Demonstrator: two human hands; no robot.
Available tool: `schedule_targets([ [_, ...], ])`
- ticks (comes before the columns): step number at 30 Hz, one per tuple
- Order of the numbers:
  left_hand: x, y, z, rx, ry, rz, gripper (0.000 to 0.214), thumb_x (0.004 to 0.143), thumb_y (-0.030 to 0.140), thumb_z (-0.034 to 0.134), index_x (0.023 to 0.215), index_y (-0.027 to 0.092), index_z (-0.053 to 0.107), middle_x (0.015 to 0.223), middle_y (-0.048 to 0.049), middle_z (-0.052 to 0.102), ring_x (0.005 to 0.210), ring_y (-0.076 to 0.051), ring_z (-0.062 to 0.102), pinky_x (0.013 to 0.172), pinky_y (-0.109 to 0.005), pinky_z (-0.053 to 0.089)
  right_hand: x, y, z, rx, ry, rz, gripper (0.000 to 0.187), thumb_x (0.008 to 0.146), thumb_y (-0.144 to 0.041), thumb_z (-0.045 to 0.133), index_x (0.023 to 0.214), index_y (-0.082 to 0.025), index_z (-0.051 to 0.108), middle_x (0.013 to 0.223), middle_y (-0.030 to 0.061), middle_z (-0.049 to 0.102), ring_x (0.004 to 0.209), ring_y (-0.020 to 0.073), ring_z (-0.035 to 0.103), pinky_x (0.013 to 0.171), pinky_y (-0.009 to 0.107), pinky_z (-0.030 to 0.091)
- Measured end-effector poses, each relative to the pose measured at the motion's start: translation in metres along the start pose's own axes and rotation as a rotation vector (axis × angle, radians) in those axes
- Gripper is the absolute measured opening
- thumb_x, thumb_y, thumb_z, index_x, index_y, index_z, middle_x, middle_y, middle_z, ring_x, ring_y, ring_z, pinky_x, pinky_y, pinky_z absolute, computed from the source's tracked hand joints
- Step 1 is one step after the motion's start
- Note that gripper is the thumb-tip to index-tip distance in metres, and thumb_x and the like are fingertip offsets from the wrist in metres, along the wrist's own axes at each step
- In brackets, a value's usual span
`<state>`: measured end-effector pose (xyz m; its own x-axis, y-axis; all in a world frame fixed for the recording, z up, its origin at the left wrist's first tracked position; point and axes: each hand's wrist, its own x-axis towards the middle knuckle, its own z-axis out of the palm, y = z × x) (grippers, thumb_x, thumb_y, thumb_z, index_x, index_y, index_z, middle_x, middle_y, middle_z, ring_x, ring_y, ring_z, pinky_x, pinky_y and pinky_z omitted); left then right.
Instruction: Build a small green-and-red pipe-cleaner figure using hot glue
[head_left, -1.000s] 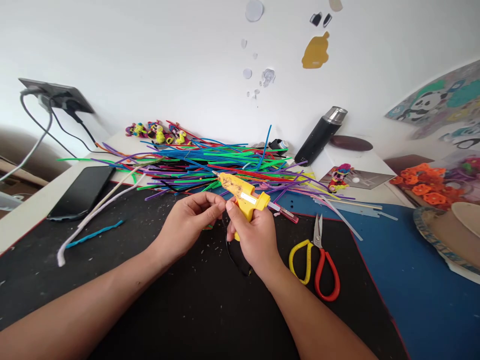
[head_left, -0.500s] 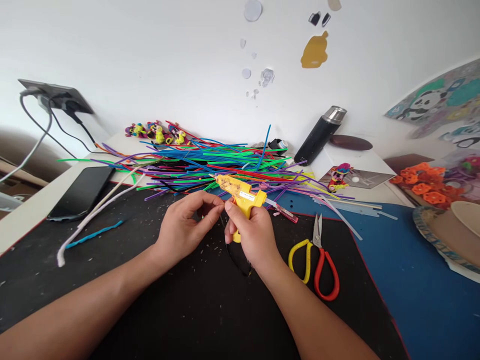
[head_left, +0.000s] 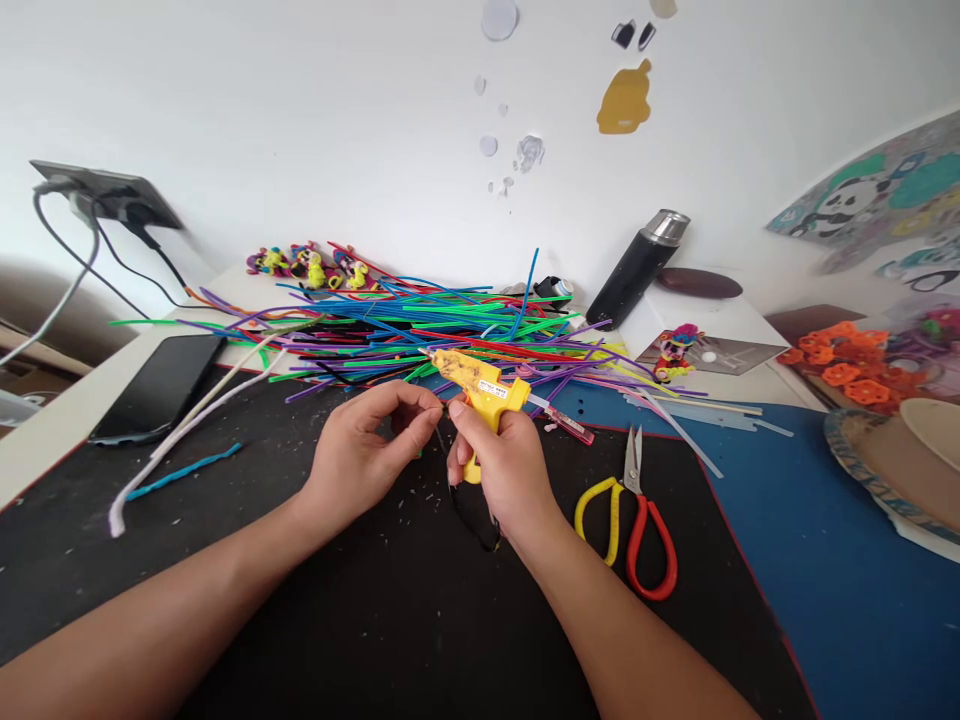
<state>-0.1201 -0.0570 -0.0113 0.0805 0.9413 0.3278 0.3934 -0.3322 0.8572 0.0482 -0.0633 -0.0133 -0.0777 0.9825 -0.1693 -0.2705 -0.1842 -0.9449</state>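
Note:
My right hand (head_left: 504,468) is wrapped round the grip of a yellow glue gun (head_left: 480,384), whose stained nozzle points up and left over the black mat (head_left: 337,610). A glue stick (head_left: 561,416) pokes out of its back end. My left hand (head_left: 367,455) is curled in a pinch just left of the gun, fingertips close to my right thumb; what it pinches is too small to make out. Behind both hands lies a heap of coloured pipe cleaners (head_left: 420,325).
Yellow-and-red scissors (head_left: 628,510) lie right of my right hand. A phone (head_left: 159,385), a white pipe cleaner (head_left: 187,425) and a blue one (head_left: 184,472) lie at the left. A black flask (head_left: 637,268) leans at the back; orange flowers (head_left: 847,365) and a hat (head_left: 892,465) are at the right.
Both hands and the glue gun have drifted slightly down and left. The left fingertips have closed nearer the right thumb.

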Motion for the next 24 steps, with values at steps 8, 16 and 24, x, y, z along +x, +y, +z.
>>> schedule_targets([
  [8, 0.0064, 0.0023, 0.0012, -0.308, -0.042, -0.257, 0.034, 0.087, 0.053, 0.089, 0.089, 0.020, 0.078, 0.084, -0.0037, 0.075, 0.075, -0.018, 0.065, 0.069, -0.028, 0.054, -0.0023, -0.0051, 0.0007, -0.017, 0.012, -0.032, 0.041, 0.084, -0.058, 0.084, 0.087, -0.021, 0.068, 0.049, -0.0092, 0.054, 0.039, 0.0121, 0.056, 0.046, 0.024, 0.045],
  [16, 0.0078, 0.0032, 0.0019, -0.357, -0.053, -0.295, 0.041, 0.082, 0.059, 0.094, 0.087, 0.021, 0.079, 0.084, -0.0042, 0.074, 0.075, -0.018, 0.064, 0.069, -0.029, 0.054, -0.0022, -0.0042, 0.0005, -0.021, 0.013, -0.041, 0.043, 0.085, -0.060, 0.087, 0.092, -0.022, 0.068, 0.050, -0.0096, 0.055, 0.040, 0.0126, 0.057, 0.045, 0.024, 0.045],
  [24, 0.0064, -0.0051, 0.0021, -0.373, -0.084, -0.309, 0.044, 0.085, 0.062, 0.092, 0.088, 0.020, 0.081, 0.086, -0.0045, 0.074, 0.075, -0.017, 0.062, 0.068, -0.028, 0.053, -0.0040, -0.0029, 0.0017, -0.057, 0.024, -0.057, 0.041, 0.085, -0.057, 0.086, 0.093, -0.021, 0.070, 0.051, -0.0096, 0.054, 0.040, 0.0120, 0.057, 0.044, 0.023, 0.044],
])
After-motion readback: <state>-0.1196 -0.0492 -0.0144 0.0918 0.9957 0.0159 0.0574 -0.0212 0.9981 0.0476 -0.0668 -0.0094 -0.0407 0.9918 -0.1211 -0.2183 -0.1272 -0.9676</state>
